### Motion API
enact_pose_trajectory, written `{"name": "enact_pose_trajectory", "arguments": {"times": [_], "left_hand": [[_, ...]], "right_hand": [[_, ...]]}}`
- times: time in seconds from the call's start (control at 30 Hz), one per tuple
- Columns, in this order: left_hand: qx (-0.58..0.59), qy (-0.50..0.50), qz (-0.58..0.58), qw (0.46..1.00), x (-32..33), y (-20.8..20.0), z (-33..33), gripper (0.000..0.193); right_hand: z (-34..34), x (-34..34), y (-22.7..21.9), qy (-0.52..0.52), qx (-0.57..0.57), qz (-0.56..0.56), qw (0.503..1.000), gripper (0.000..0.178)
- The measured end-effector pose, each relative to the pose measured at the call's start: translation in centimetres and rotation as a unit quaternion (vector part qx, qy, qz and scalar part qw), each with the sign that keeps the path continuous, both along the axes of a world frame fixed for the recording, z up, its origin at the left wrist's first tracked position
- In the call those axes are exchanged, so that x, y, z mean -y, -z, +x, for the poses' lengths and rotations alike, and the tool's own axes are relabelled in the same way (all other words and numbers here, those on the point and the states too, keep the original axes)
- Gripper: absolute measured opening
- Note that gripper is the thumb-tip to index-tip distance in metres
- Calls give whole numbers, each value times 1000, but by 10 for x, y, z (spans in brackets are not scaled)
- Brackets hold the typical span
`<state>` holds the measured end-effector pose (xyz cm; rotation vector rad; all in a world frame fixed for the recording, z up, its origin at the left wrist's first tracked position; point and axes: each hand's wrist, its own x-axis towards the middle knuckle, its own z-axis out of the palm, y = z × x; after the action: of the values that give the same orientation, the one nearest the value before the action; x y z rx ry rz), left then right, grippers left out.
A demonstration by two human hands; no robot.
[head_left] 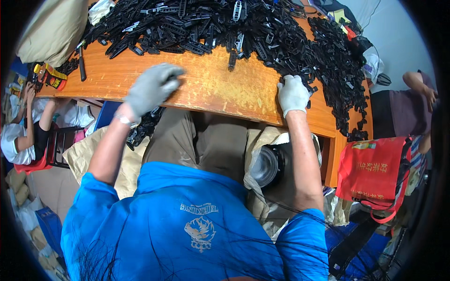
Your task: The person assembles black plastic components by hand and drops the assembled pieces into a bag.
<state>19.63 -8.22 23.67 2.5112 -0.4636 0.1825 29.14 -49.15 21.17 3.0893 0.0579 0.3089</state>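
Observation:
My left hand (154, 89), in a pale grey work glove, hovers over the left half of the wooden table (201, 79), close to its front edge. Its fingers are bent and smeared by motion, so what they hold, if anything, cannot be seen. On the right, my right hand (293, 95), gloved the same way, rests at the edge of a big heap of black plastic parts (328, 61). Its fingers curl downward and their tips are hidden. One narrow black plastic part (232, 61) lies at the heap's near edge, between my hands.
Left on the table are a hammer (82, 63), a yellow-capped bottle (51, 77) and a beige sack (54, 33). An open bag (255, 187) with a dark round container (267, 166) stands by my lap. A red bag (370, 171) hangs right. People are at both sides.

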Motion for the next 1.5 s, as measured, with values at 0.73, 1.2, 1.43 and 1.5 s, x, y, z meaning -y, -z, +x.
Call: {"name": "enact_pose_trajectory", "arguments": {"times": [0.73, 1.2, 1.43, 1.5], "left_hand": [[193, 145, 217, 946, 91, 31, 98, 22], [-27, 138, -59, 988, 86, 47, 96, 20], [-92, 77, -91, 989, 79, 41, 113, 18], [28, 87, -63, 994, 71, 45, 109, 19]], "right_hand": [[-21, -58, 14, -181, 9, 188, 965, 22], [-24, -53, 18, -181, 24, 185, 965, 23], [-26, -52, 15, -179, 51, 197, 963, 22], [-27, -56, 12, -187, 56, 220, 956, 22]]}}
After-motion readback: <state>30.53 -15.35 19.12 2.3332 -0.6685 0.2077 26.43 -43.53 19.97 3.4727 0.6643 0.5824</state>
